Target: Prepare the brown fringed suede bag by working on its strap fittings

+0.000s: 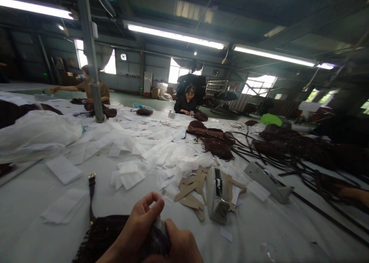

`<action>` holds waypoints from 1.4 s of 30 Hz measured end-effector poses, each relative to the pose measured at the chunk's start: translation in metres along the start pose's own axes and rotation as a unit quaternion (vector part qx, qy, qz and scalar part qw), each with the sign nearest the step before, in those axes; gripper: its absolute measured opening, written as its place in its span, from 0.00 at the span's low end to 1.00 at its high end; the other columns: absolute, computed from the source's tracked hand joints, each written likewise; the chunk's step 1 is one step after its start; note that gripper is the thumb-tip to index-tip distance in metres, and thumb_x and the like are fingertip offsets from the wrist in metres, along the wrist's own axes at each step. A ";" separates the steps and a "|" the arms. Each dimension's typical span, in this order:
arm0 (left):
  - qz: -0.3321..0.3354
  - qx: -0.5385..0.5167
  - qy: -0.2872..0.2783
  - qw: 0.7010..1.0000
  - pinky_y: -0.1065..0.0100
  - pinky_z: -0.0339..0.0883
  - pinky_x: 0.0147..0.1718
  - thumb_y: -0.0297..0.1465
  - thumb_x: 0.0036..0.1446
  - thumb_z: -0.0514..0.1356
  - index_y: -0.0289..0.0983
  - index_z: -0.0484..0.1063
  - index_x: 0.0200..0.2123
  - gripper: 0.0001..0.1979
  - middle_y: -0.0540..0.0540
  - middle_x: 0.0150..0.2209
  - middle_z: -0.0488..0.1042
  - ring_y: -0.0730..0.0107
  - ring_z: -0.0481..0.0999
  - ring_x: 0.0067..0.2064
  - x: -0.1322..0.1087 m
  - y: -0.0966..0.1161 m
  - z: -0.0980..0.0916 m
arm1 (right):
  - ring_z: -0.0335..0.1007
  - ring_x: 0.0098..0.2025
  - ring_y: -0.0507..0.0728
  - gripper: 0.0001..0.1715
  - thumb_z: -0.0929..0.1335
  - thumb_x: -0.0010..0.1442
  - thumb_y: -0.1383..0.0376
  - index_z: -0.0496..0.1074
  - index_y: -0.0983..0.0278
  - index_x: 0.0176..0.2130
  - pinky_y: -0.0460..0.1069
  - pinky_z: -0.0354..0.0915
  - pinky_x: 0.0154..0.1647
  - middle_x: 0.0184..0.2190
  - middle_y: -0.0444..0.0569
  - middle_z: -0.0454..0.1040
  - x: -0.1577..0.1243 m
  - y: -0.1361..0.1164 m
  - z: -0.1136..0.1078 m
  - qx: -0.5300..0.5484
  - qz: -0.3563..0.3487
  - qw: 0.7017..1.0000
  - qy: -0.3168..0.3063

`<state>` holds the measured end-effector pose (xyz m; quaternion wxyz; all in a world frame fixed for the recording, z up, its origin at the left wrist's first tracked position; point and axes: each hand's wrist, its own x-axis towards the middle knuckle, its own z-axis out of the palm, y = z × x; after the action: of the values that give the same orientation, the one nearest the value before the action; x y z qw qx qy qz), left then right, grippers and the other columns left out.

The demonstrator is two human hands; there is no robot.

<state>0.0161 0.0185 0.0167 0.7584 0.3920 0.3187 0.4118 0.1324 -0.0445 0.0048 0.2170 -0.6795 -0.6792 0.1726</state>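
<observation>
My left hand [140, 226] and my right hand [180, 245] meet at the bottom edge over a small dark shiny piece [158, 238], which both grip. The left thumb and forefinger are curled into a pinch above it. Just below and left lies a dark brown fringed bag [100, 234], its strap with a metal buckle [91, 190] running away from me. A grey tape dispenser [216, 196] stands right of the hands, among tan paper strips [191, 192].
White tissue sheets [150, 148] litter the long white table [288, 232]. More brown fringed bags [215, 138] and straps lie at centre and right. A bulging plastic bag [34, 134] sits left, by a steel post [90, 55]. Two people work at the far side.
</observation>
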 end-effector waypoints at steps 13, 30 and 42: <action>-0.115 -0.144 0.044 0.982 0.78 0.47 0.12 0.48 0.47 0.65 0.42 0.61 0.30 0.20 0.61 0.11 0.55 0.79 0.53 0.12 -0.003 -0.004 -0.019 | 0.73 0.17 0.57 0.48 0.53 0.46 0.27 0.74 0.61 0.33 0.47 0.49 0.15 0.17 0.48 0.76 0.000 0.034 0.012 0.072 -0.116 0.987 0.089; -0.042 -0.182 0.192 0.963 0.78 0.45 0.11 0.54 0.37 0.68 0.41 0.52 0.22 0.31 0.62 0.11 0.51 0.82 0.51 0.12 0.014 -0.023 -0.006 | 0.74 0.18 0.61 0.31 0.54 0.62 0.41 0.70 0.58 0.41 0.48 0.58 0.16 0.17 0.46 0.76 0.000 0.023 0.074 0.087 -0.004 0.974 0.208; 0.042 0.281 -0.114 0.952 0.77 0.50 0.18 0.50 0.54 0.60 0.36 0.66 0.31 0.21 0.54 0.19 0.67 0.78 0.60 0.20 0.002 0.000 -0.021 | 0.78 0.23 0.58 0.27 0.57 0.63 0.45 0.70 0.63 0.42 0.46 0.58 0.18 0.24 0.47 0.80 0.005 0.029 0.027 -0.034 -0.187 0.974 0.121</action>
<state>0.0002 0.0274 0.0059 0.6307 0.6467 0.3164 0.2898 0.1423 -0.0373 -0.0333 0.3023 -0.5631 -0.7688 0.0222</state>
